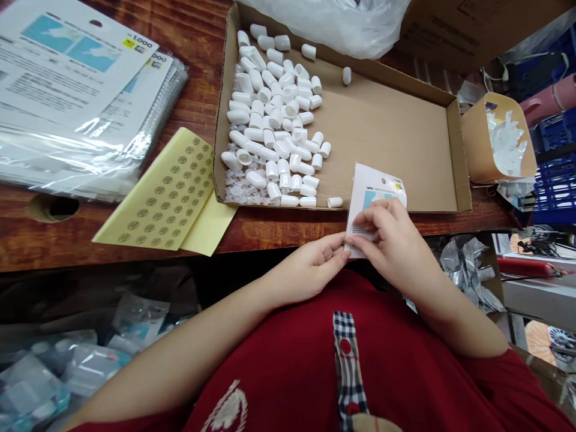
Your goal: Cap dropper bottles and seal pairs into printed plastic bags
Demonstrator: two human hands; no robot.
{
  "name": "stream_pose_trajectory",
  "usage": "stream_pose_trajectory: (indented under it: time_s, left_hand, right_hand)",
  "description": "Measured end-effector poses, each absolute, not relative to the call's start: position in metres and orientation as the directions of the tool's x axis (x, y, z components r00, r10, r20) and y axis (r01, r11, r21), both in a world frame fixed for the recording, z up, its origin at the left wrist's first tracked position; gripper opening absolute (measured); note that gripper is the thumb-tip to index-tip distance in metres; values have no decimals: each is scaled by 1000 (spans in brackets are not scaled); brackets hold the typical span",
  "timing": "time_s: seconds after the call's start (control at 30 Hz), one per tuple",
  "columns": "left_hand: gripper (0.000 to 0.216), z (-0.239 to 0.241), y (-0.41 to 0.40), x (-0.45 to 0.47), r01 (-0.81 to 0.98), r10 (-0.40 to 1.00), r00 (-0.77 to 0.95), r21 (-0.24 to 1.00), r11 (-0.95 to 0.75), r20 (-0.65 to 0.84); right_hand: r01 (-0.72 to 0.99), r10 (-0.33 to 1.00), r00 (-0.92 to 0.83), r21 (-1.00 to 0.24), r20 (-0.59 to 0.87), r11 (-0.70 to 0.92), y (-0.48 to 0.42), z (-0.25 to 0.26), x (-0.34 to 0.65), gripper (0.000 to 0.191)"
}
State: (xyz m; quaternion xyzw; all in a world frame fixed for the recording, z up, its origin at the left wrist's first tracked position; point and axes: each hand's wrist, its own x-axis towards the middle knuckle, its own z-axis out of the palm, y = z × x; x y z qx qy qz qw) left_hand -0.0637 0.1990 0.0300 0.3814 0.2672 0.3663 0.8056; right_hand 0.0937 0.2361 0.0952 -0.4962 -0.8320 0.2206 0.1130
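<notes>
Over the table's front edge, a small printed packaging bag (366, 191) with a hang hole and a blue picture is held between both hands. My left hand (317, 261) pinches its lower left edge between thumb and fingers. My right hand (387, 240) lies across its lower right part, thumb and curled fingers closed on it. Whether anything is inside the bag is hidden. Just beyond it, a shallow cardboard tray (391, 144) has many white plastic caps (270, 114) heaped in its left half. Small clear plastic pieces (245, 192) lie at the tray's left front.
Stacked printed bags (85, 96) lie on the left, beside a folded yellow sticker sheet (153, 198). An orange bin (477, 144) with white scraps stands right of the tray. A white plastic bag (333, 24) sits behind it. Filled packets (81, 366) lie below the table at left.
</notes>
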Motion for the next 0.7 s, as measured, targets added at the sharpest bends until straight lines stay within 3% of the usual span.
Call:
stream_pose_trajectory:
  time_s: [0.13,0.27,0.37,0.57,0.7]
  left_hand:
    - [35,27,198,-63,-392,794,581,795,464,-177]
    - [38,28,199,-63,-446,787,570,716,537,-236]
    - [38,29,198,-63,-497,779,566,641,585,-272]
    - [35,22,194,-64,-514,771,525,587,625,-361]
    - [36,18,193,-61,-478,778,485,624,618,-399]
  right_hand:
    - [751,857,-514,-497,-28,435,238,96,93,3]
    - [638,813,-582,-621,-2,455,240,106,109,10]
    - [550,852,-516,-730,85,406,237,107,142,13]
    - [451,871,-489,-838,56,308,214,63,196,33]
    - [374,951,-303,-908,70,186,201,29,191,11]
